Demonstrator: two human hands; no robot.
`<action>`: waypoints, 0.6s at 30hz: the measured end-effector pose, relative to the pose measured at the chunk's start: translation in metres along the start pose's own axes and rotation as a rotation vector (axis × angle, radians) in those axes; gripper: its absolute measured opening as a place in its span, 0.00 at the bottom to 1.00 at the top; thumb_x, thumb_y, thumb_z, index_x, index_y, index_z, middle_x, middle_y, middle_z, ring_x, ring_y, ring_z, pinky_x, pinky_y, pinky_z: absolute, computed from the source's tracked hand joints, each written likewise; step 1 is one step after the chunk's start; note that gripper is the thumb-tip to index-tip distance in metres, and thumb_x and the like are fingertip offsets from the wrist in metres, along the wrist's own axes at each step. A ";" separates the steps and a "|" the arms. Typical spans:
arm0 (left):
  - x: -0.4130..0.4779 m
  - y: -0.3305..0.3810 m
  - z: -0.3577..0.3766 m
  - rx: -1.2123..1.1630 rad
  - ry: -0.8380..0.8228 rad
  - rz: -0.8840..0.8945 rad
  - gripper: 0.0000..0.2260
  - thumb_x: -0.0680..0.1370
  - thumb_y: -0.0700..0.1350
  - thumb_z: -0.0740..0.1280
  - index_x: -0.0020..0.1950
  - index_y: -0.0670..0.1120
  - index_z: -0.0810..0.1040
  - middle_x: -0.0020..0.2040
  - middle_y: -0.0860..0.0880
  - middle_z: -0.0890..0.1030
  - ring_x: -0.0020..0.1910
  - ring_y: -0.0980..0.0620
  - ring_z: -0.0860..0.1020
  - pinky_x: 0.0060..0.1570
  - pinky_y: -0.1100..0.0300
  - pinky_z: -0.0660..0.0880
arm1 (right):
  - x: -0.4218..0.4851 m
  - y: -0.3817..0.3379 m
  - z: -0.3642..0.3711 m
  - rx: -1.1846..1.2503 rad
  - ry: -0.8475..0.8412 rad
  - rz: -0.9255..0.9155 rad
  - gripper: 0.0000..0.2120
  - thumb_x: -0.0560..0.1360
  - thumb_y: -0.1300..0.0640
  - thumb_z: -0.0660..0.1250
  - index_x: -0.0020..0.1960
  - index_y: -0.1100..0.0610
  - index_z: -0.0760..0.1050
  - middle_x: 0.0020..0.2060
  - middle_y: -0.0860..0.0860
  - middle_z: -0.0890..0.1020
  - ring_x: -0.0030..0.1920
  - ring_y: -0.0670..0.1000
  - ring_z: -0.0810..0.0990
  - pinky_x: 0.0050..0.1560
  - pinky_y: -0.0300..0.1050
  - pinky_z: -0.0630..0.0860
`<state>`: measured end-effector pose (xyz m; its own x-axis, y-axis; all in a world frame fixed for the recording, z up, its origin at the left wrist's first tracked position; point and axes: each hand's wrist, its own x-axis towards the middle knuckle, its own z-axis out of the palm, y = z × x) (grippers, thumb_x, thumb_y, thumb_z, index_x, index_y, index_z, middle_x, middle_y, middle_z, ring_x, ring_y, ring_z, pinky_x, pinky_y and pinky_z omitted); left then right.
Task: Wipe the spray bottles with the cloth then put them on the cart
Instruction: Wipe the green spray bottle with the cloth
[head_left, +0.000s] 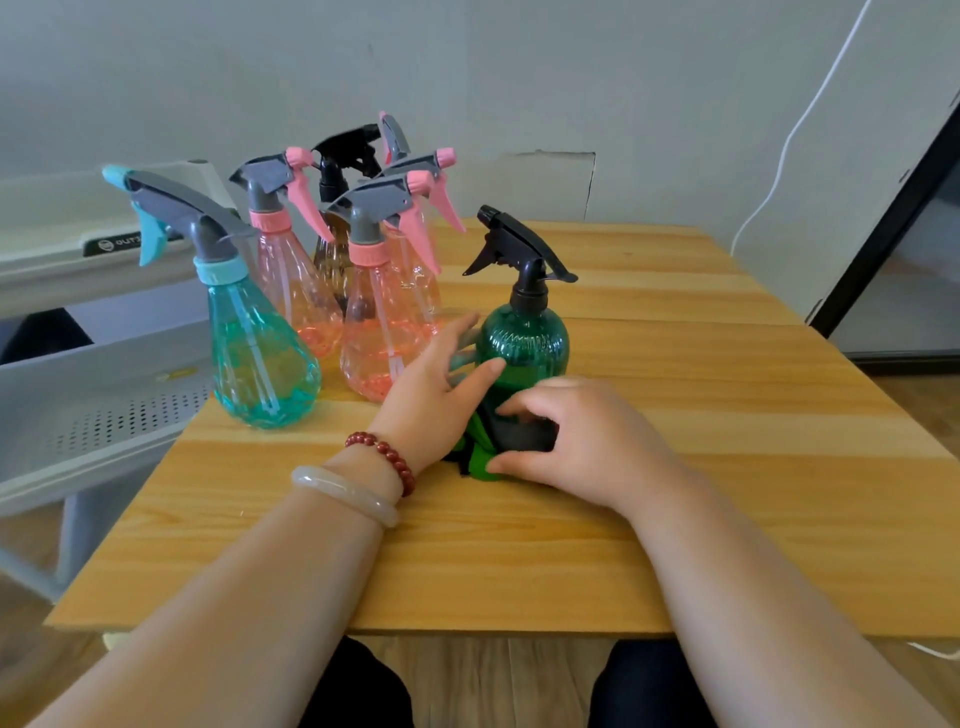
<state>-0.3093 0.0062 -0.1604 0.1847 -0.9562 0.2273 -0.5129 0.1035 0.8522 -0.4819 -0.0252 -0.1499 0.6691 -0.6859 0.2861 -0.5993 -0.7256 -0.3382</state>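
A round green spray bottle (524, 340) with a black trigger stands upright mid-table. My left hand (436, 387) lies against its left side, fingers straight, thumb touching the bottle's front. Just below the bottle, my right hand (576, 431) grips a bunched green and dark cloth (511, 441) on the wooden table (727, 415). A teal bottle (260, 358) stands at the left. Behind it cluster several pink bottles (376, 332) and a dark brown bottle (332, 254) with a black trigger.
A white cart (104, 395) with a perforated shelf stands left of the table, its rim lower than the tabletop. A wall lies behind, and a white cable (795, 130) hangs at the right beside a dark door frame. My knees show under the table's front edge.
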 end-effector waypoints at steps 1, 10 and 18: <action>0.000 0.000 0.001 -0.017 0.009 -0.010 0.27 0.81 0.49 0.65 0.78 0.53 0.61 0.65 0.61 0.68 0.62 0.64 0.70 0.46 0.83 0.67 | 0.000 -0.001 0.000 -0.006 -0.030 0.013 0.18 0.68 0.41 0.75 0.53 0.48 0.81 0.42 0.42 0.78 0.45 0.45 0.75 0.46 0.44 0.73; -0.002 -0.002 0.007 -0.059 0.101 0.032 0.23 0.78 0.48 0.70 0.72 0.50 0.72 0.66 0.55 0.77 0.62 0.58 0.78 0.62 0.58 0.77 | -0.004 0.010 -0.014 0.648 0.427 0.155 0.05 0.65 0.61 0.65 0.35 0.58 0.68 0.50 0.45 0.80 0.52 0.41 0.77 0.51 0.36 0.72; 0.002 0.024 0.018 0.129 0.089 0.103 0.29 0.78 0.54 0.68 0.77 0.51 0.63 0.71 0.54 0.67 0.66 0.62 0.64 0.64 0.66 0.63 | 0.003 0.011 -0.002 0.745 0.714 0.266 0.12 0.68 0.54 0.70 0.38 0.49 0.64 0.31 0.41 0.70 0.33 0.44 0.67 0.35 0.38 0.68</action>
<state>-0.3359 0.0019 -0.1482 0.1962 -0.9135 0.3564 -0.6354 0.1584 0.7558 -0.4874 -0.0350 -0.1508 -0.0008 -0.8659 0.5002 -0.1068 -0.4973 -0.8610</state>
